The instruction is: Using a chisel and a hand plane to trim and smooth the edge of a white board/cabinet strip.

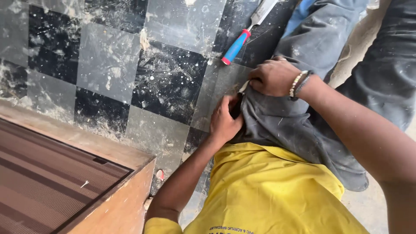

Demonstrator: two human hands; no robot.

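There is a single view, from a camera worn on the person's head, looking steeply down and close over their own lap. It is tilted, so the checkered floor (108, 65) fills the frame from 9 to 12 o'clock, the yellow shirt (268, 190) sits at 6 o'clock and the grey trousers (312, 43) run toward 1 o'clock. A wooden panel (56, 182) crosses the 8 o'clock corner.

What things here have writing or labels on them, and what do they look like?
Yellow shirt: at the bottom middle, worn by the person; a line of small dark print runs along its lower edge.
No packages, signs or screens show.
The chisel on the checkered floor, top middle, has a blue and red grip with no label that can be made out.
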